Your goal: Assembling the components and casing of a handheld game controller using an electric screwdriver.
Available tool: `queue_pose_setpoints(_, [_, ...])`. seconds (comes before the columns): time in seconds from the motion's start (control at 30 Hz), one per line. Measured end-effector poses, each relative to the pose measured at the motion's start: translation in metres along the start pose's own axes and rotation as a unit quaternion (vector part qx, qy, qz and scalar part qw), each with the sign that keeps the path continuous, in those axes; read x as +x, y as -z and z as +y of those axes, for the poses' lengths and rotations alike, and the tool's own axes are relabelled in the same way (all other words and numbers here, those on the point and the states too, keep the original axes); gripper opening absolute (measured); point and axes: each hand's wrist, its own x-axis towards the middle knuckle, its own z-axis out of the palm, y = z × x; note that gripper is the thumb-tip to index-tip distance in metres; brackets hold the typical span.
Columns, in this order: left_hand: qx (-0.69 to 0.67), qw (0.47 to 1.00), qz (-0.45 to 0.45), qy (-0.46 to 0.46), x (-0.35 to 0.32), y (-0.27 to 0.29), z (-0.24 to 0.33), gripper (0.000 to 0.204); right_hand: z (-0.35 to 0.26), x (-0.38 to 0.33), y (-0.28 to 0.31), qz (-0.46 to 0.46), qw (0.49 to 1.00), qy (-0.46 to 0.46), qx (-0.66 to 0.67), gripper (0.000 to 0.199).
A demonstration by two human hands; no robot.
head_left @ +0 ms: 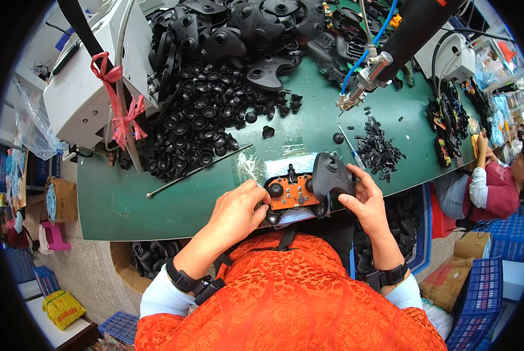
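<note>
In front of me at the table edge lies an opened game controller, its orange circuit board [291, 192] showing with black thumbstick caps on it. The curled fingers of my left hand [234, 206] are closed at the left end of this half. My right hand [366, 198] grips a black controller shell [330, 174] by its right side, thumb near and fingers behind. The shell is tilted up over the right end of the board and hides part of it. Under the controller, a pale sheet [286, 165] is taped to the table.
Heaps of black thumbstick caps [197, 120] and controller shells [221, 44] fill the far left of the green table [139, 205]. A thin metal rod [199, 170] lies left. Small black parts [380, 149] sit right, below a hanging screwdriver [361, 88]. A co-worker [490, 187] sits far right.
</note>
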Motion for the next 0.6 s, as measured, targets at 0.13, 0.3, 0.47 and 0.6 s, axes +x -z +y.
queue_pose_setpoints(0.13, [-0.041,0.997,0.01,0.067,0.0,-0.002,0.007,0.019,0.004,0.0,-0.002,-0.02,0.992,0.096,-0.083,0.077])
queue_pose_setpoints(0.3, [-0.11,0.986,0.019,0.124,-0.006,-0.009,0.0,0.026,-0.01,0.005,-0.024,-0.072,0.945,0.209,-0.242,0.08])
queue_pose_setpoints(0.47, [-0.158,0.977,0.03,0.142,-0.006,-0.017,-0.004,0.029,-0.007,0.013,-0.032,-0.093,0.912,0.265,-0.299,0.081])
queue_pose_setpoints(0.6, [-0.155,0.974,0.039,0.163,-0.004,-0.02,-0.002,0.029,-0.007,0.016,-0.033,-0.102,0.893,0.287,-0.331,0.08])
